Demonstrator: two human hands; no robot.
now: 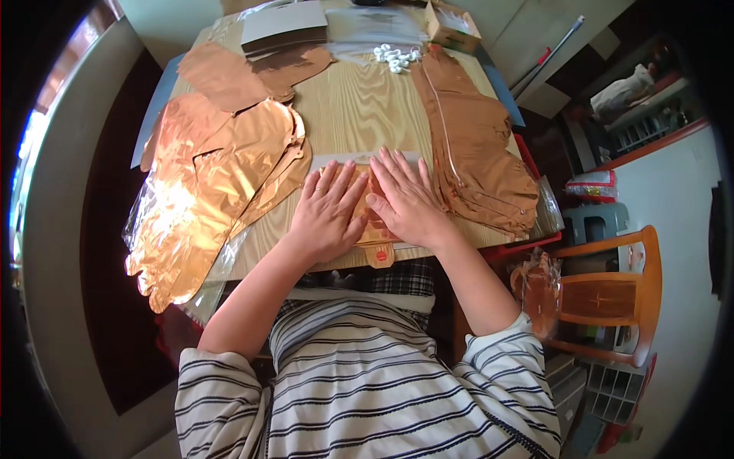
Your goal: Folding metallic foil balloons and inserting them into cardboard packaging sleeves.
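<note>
At the table's near edge, my left hand (pixel 330 206) and my right hand (pixel 407 197) lie flat with fingers stretched out. Both press on a folded piece of copper-coloured foil (pixel 372 222), likely a flat foil balloon. Its rounded tab (pixel 380 255) with a red mark sticks out over the table edge. Beneath it shows a pale flat sheet (pixel 327 159), mostly covered by my hands. Left of my left hand spreads a pile of shiny copper foil balloons (pixel 206 183), uninflated. A second stack of flat brownish foil balloons (pixel 478 145) lies right of my right hand.
Farther back on the wooden table (pixel 359 111) are white small pieces (pixel 396 56), a stack of white cards (pixel 284 27), clear plastic bags (pixel 375 27) and an open cardboard box (pixel 453 29). More foil (pixel 222 76) lies at the far left. A wooden chair (pixel 612 294) stands at the right.
</note>
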